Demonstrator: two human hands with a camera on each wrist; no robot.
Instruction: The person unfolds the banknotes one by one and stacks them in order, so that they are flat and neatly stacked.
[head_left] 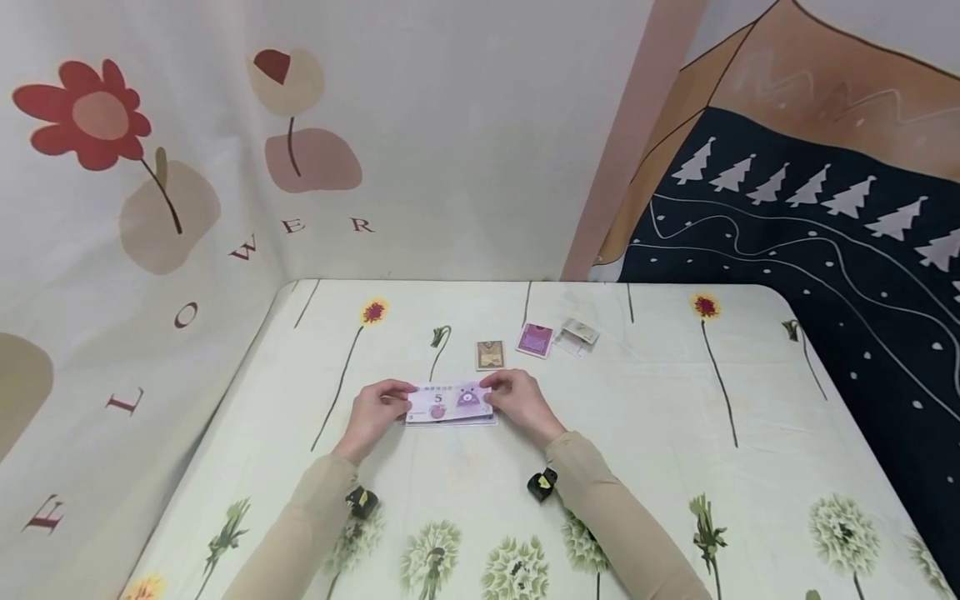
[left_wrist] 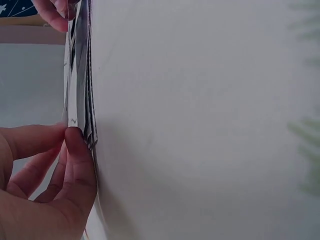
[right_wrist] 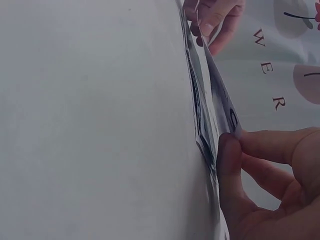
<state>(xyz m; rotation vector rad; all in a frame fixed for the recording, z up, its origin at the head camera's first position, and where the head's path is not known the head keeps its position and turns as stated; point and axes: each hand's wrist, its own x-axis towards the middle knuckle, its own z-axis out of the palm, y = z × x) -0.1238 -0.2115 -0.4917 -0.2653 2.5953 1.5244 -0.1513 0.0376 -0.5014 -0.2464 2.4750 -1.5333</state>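
Observation:
A purple play banknote (head_left: 450, 402) marked 5 is stretched between my two hands in the head view. My left hand (head_left: 372, 416) pinches its left end between thumb and fingers. At the other end my right hand (head_left: 522, 403) pinches it the same way. Below the note lies a thin stack of similar paper notes (head_left: 480, 422), mostly covered by it. In the left wrist view the left thumb (left_wrist: 79, 155) sits at the layered paper edges (left_wrist: 90, 100). In the right wrist view the held note (right_wrist: 225, 105) stands slightly apart from the stack (right_wrist: 200, 120).
Beyond my hands lie a brown card-like packet (head_left: 491, 355), a purple one (head_left: 535, 340) and a pale folded one (head_left: 578, 335). They rest on the flower-print tablecloth (head_left: 615, 433). A patterned curtain (head_left: 465, 142) rises behind the table's far edge.

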